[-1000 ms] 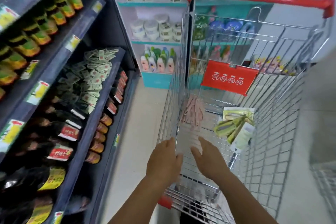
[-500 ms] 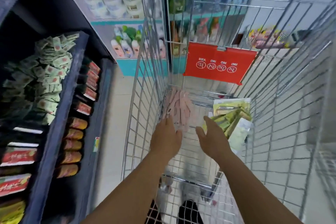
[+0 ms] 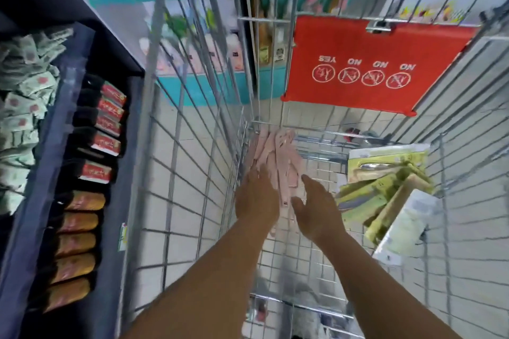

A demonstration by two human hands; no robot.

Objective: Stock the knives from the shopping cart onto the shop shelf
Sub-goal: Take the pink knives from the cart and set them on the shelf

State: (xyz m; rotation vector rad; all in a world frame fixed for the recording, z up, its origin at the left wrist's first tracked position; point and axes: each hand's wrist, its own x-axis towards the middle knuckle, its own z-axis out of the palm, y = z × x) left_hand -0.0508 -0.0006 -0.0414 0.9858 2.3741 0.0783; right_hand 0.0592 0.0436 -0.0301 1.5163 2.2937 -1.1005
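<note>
A heap of pale pink packaged knives [image 3: 278,157] lies in the far left corner of the wire shopping cart [image 3: 192,173]. My left hand [image 3: 257,195] reaches down onto the near end of that heap, fingers straight, touching the packs. Just to the right, my right hand [image 3: 316,209] hovers over the same heap with fingers spread and holds nothing. A second pile of green and white carded packs [image 3: 385,190] leans against the cart's right side. The view is blurred by motion.
A dark shelf unit [image 3: 68,146] stands left of the cart, holding green sachets [image 3: 24,107] and rows of bottles [image 3: 80,242]. A red warning flap [image 3: 371,69] hangs on the cart's far end. Teal shelves with bottles stand beyond. Tiled floor shows between shelf and cart.
Both hands have gone from the cart's near rim deep into the basket, reaching the pink knife heap. The camera has tilted down and moved closer.
</note>
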